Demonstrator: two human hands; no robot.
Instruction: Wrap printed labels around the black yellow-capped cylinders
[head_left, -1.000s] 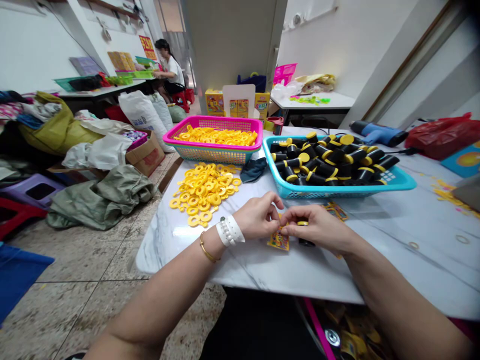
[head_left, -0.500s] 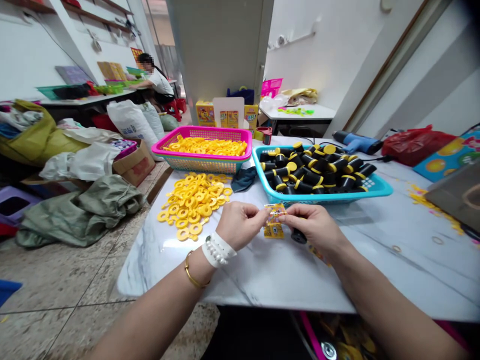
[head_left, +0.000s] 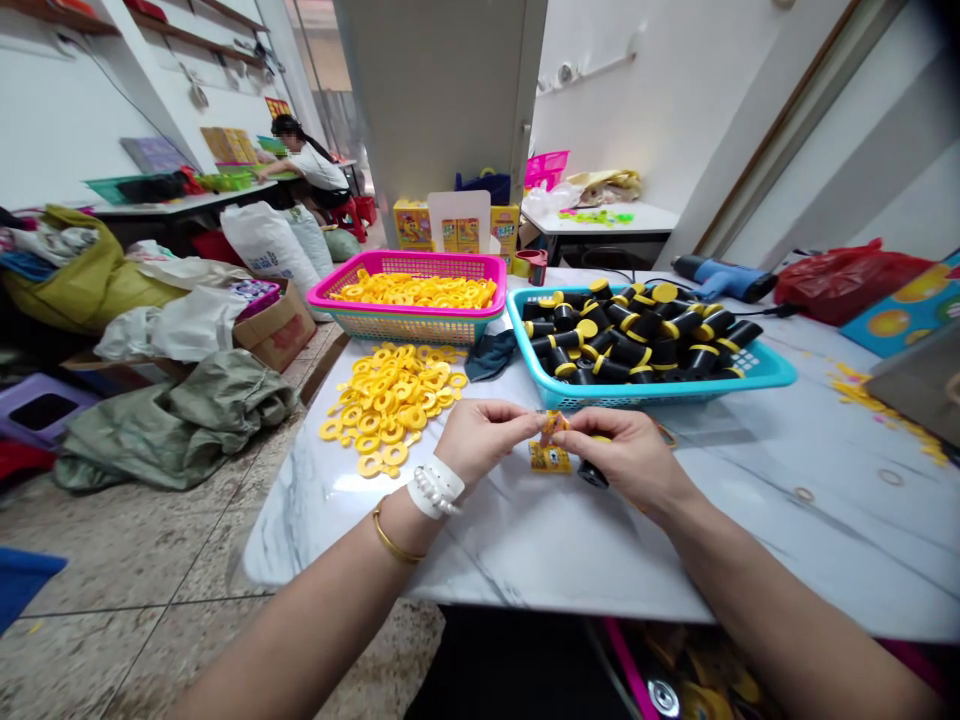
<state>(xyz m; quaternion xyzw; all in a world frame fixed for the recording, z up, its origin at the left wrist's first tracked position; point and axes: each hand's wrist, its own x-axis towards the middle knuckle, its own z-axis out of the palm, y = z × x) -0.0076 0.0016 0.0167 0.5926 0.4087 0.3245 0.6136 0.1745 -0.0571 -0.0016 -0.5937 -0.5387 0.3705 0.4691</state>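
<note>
My left hand [head_left: 487, 440] pinches the left edge of a small, shiny yellow printed film [head_left: 556, 424] between thumb and fingers. From the other side, the thumb and forefinger of my right hand [head_left: 634, 455] grip the same film. A black cylinder [head_left: 592, 474] with a yellow end is tucked under the right hand's fingers, partly hidden. Another yellow printed piece [head_left: 550, 458] shows just below the fingertips; whether it is joined to the film I cannot tell. Beyond the hands stands a blue basket [head_left: 660, 393] heaped with yellow-capped black cylinders [head_left: 630, 330].
Yellow rings [head_left: 386, 400] lie piled on the marble-patterned table [head_left: 517, 560]. Behind them is a pink basket [head_left: 409, 258] of yellow pieces. A blue heat gun [head_left: 724, 278] and a red bag [head_left: 855, 285] lie at the back right. Another person [head_left: 319, 165] sits far left.
The film between my fingertips has crumpled and narrowed. My right hand has turned slightly, and the yellow end of the black cylinder now shows. The view has shifted a little.
</note>
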